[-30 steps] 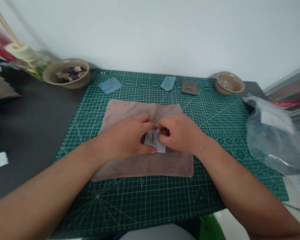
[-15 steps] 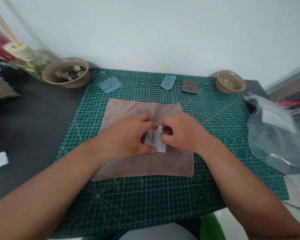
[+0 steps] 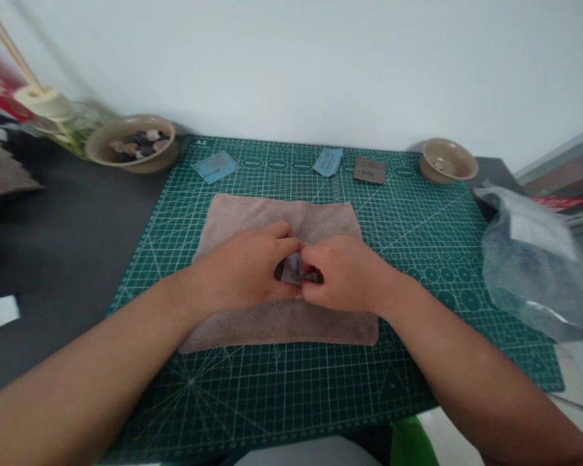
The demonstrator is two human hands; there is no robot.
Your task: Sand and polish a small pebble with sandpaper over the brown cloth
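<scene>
A small piece of white paper [image 3: 291, 268] lies on a brownish-pink cloth [image 3: 282, 323], mostly covered by my hands. My left hand [image 3: 247, 268] rests over its left side, thumb and forefinger spread apart with their tips down at the paper. From the right, my right hand [image 3: 347, 272] comes over the paper with fingers curled and thumb bent toward the forefinger. Its fingertips meet those of my left hand. Whatever my right fingers may pinch is hidden. The cloth lies flat on a green cutting mat [image 3: 291, 395].
Along the mat's back lie two blue labels, one left [image 3: 216, 167] and one central [image 3: 328, 162], beside a brown square [image 3: 369, 169]. A bowl of stones [image 3: 131, 145] stands back left, a smaller bowl [image 3: 447, 162] back right. A clear plastic bag [image 3: 534, 265] lies at right.
My right hand has moved left and slightly down across the paper, covering its right part. My left hand stays almost in place.
</scene>
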